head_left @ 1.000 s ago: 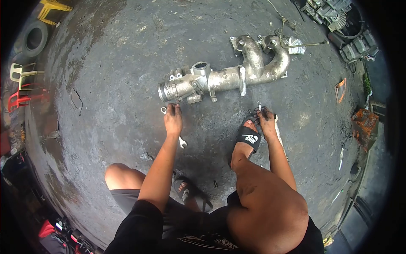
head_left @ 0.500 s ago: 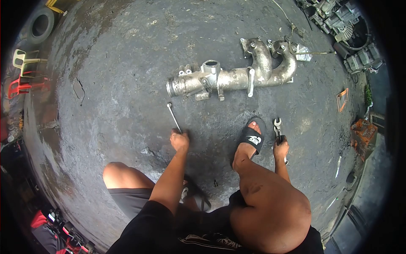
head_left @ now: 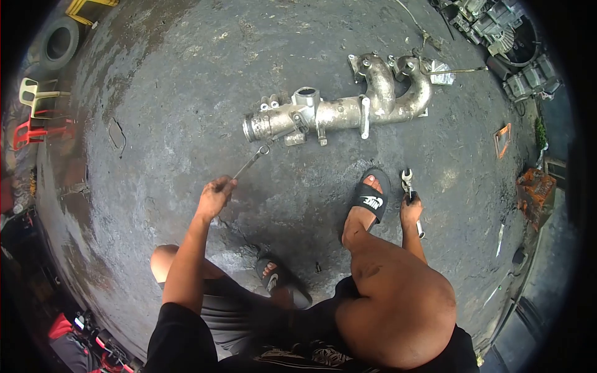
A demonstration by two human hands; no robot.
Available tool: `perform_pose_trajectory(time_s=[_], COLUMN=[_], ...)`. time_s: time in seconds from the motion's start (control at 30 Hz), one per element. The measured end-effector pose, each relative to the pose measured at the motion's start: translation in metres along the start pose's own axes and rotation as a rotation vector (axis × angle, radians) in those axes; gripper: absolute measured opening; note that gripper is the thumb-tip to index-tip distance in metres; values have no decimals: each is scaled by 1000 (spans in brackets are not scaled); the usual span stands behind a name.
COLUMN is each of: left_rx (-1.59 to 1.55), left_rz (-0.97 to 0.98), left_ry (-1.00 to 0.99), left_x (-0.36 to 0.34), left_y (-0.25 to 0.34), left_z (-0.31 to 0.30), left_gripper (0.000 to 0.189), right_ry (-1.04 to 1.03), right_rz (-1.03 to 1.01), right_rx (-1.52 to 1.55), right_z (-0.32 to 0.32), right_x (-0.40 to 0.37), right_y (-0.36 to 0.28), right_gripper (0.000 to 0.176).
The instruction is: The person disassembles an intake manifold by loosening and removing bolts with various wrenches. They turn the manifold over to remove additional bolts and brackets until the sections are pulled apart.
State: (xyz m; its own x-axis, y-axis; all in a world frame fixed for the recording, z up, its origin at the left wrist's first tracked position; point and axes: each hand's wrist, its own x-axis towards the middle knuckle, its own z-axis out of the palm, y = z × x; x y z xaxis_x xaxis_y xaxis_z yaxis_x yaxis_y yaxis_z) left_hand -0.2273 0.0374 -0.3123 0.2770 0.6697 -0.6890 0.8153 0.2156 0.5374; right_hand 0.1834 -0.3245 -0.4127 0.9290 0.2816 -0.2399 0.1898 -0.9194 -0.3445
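Observation:
My left hand (head_left: 216, 196) is closed around the handle of a ring-ended wrench (head_left: 250, 163), which points up and to the right. The ring end lies just below the left end of a silver metal manifold (head_left: 339, 117) on the floor. That manifold has a round open port on top and two curved pipes at its right. Beside my sandalled foot, my right hand (head_left: 410, 211) grips an open-ended wrench (head_left: 407, 179). Its jaw sticks out above the fist, and a shiny metal end shows below.
A flat metal bar (head_left: 365, 118) lies across the manifold. Engine parts (head_left: 497, 37) are piled at the upper right, with an orange-brown package (head_left: 535, 194) below. A tyre (head_left: 60, 41) and plastic chairs (head_left: 38, 128) stand at the left. A small dark part (head_left: 318, 267) lies between my feet.
My left hand has moved left and slightly up, swinging its wrench from leaning up-left to pointing up-right. My right hand stays nearly in place.

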Motion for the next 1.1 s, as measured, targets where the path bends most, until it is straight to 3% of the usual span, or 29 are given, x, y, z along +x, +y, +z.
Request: perform_pose_trajectory(time_s=[0.17,0.33,0.4,0.63,0.77,0.83,0.87,0.93,0.97,1.0,1.1], left_rx=[326,524,656,757,256,14,-111,-395,-552,-598,-634], left_rz=[123,194,271,303,4,50,25,16,12,24,53], left_ry=[-105,-103,-1,22,-67,68,103,103,69,42,-29], left_x=[36,69,71,68,50,58,44,20,8,3,-4], left_y=[20,38,50,60,-1,-63,-59,-40,-31,-31,-13], left_z=[-31,-49,-49,-51,4,62,83,119,136,150,164], left_gripper=[37,40,41,42,44,48,47,43,40,37,36], right_ry=[0,14,-5,-11,-20,-43,-42,64,42,19,86], right_rz=[-102,-50,-26,35,28,41,68,-73,-7,59,10], right_rx=[-17,-33,-32,-55,-47,-18,-2,4,-11,-22,-189], right_z=[13,1,-3,-13,-5,-4,-6,9,3,-2,-17], right_x=[-1,-7,-6,-9,-10,-10,-15,-16,-19,-22,-31], right_y=[3,9,12,13,8,3,-4,18,18,17,23], right_gripper=[30,28,28,26,25,26,28,29,33,37,51])
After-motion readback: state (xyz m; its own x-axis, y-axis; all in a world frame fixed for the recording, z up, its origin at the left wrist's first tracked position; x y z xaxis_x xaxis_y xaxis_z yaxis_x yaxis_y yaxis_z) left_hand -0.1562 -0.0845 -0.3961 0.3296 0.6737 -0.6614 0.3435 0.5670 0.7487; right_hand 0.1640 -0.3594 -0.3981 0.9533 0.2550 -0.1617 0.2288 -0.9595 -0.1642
